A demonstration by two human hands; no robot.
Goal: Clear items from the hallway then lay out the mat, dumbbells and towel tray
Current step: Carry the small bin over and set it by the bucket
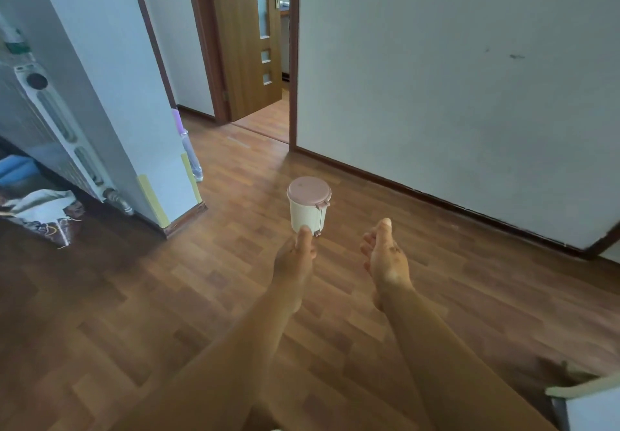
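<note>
- Small pedal bin (307,211) (pink lid down) stands upright on the hallway floor (201,296), near the wall (436,78).
- Left hand (294,258) and right hand (385,258) reach toward it — fingers loosely apart, holding nothing.

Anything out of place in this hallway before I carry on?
The small pink-lidded bin stands upright and alone in the middle of the floor. What looks like a clear bottle stands against the wall corner. Nothing looks spilled.

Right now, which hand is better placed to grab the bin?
Probably left: the left hand lines up with the bin, fingertip at its base; the right hand is off to the side.
</note>
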